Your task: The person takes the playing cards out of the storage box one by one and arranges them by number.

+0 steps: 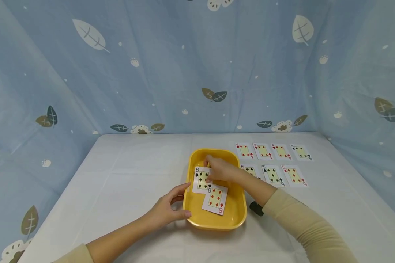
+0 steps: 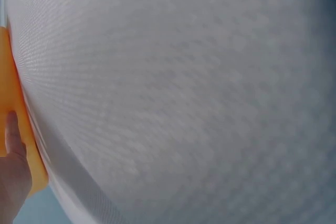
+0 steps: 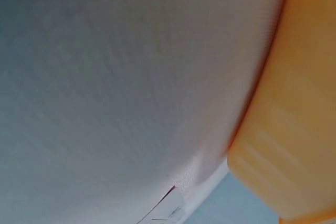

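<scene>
From the head view, our left hand (image 1: 166, 210) grips the near-left rim of the yellow tray (image 1: 236, 215), fingers curled round its edge to steady it on the white bench (image 1: 128, 182). Our right hand (image 1: 218, 170) reaches into the tray, its fingers pinching the six of spades (image 1: 200, 179), which overlaps the six of diamonds (image 1: 215, 199) lying flat on the tray floor. Right of the tray lie a row of fours (image 1: 272, 151) and a row of fives (image 1: 276, 175).

The left wrist view shows mostly bench cloth, with the tray's orange-yellow wall and a thumb (image 2: 13, 145) pressed against it.

The right wrist view shows only cloth, the tray's outer wall and a card's edge.

We judge we are drawing a six out; next it needs lifting clear and laying below the fives.
</scene>
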Tool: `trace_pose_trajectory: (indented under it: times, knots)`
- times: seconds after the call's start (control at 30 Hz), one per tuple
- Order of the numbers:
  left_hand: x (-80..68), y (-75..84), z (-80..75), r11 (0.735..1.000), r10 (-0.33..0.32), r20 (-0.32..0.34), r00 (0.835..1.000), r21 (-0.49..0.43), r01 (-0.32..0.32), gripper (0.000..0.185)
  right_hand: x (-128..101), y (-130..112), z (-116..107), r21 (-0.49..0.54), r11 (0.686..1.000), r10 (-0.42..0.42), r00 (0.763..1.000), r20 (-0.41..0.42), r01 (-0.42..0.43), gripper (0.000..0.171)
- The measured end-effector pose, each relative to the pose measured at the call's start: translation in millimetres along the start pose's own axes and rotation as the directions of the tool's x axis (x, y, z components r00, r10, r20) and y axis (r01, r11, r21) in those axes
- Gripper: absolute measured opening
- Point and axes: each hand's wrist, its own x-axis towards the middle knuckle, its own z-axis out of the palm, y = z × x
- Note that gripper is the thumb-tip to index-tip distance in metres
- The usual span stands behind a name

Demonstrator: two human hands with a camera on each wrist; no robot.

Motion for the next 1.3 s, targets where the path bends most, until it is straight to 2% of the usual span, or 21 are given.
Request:
trace_pose_trajectory:
  times: [0.3,0.47,0.73,1.1,1.3]
  knots:
    - [-0.5,0.6,-0.8,1.0,0.0,0.0,1.0,-0.007,0.0,0.078,-3,5,-2,0.099,0.983,-0.148,0.987,-0.068,0.154,0.03]
    - [-0.9,0.9,-0.4,1.0,-0.011,0.002,1.0,-0.007,0.011,0.08,-3,7,-3,0.222,0.965,-0.132,0.99,-0.05,0.14,0.027]
    - [0.0,0.2,-1.0,1.0,-0.002,0.003,1.0,-0.014,0.002,0.079,-9,6,-10,0.347,0.928,-0.126,0.991,-0.052,0.136,0.026]
    - [-0.8,1.0,-0.8,1.0,0.006,0.006,1.0,-0.015,-0.006,0.079,-25,5,-29,0.351,0.917,-0.167,0.981,-0.097,0.19,0.028]
    - [-0.2,0.3,-0.4,1.0,0.006,-0.007,1.0,-0.011,-0.006,0.08,-33,5,-40,0.364,0.914,-0.142,0.983,-0.12,0.176,0.029]
